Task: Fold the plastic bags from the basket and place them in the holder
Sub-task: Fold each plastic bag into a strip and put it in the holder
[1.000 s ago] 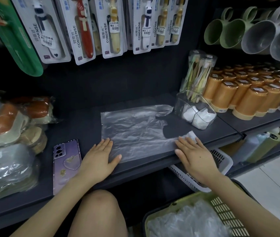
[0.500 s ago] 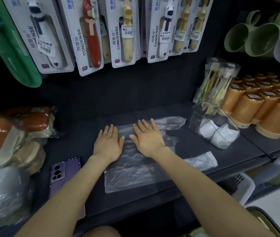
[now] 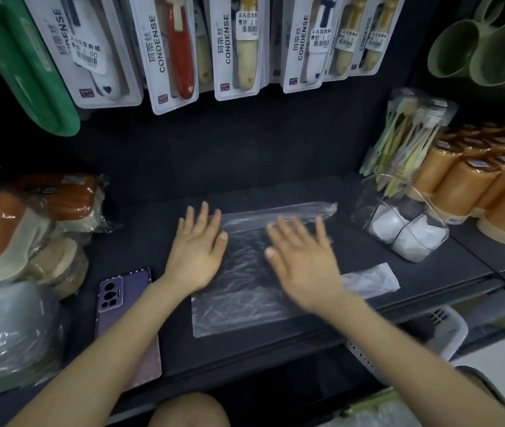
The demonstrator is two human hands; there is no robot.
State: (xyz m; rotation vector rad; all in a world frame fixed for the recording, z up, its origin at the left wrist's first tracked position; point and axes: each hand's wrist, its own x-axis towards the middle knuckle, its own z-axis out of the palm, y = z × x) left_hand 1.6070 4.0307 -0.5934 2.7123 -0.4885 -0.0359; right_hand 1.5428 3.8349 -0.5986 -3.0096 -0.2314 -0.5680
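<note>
A clear plastic bag (image 3: pixel 239 291) lies flat on the dark shelf (image 3: pixel 448 272), its handles pointing right. My left hand (image 3: pixel 197 248) presses flat on the bag's left edge, fingers straight. My right hand (image 3: pixel 303 257) lies flat on the bag's middle, fingers spread and slightly blurred. A clear holder (image 3: pixel 399 229) with white folded bags inside stands to the right. At the bottom right, a yellow-green basket (image 3: pixel 377 408) with plastic bags shows only at its edge.
A purple phone (image 3: pixel 125 303) lies left of the bag. Wrapped goods (image 3: pixel 20 241) are piled at the left, orange cups (image 3: pixel 479 186) and a pack of toothbrushes (image 3: pixel 405 140) at the right. Toothbrush packs (image 3: pixel 236 44) hang above. A white basket (image 3: pixel 439 331) sits under the shelf.
Both hands moved from the bag's near edge up onto it, folding it narrower. My right hand has since slid to the right over the bag; my left hand stays at the left edge.
</note>
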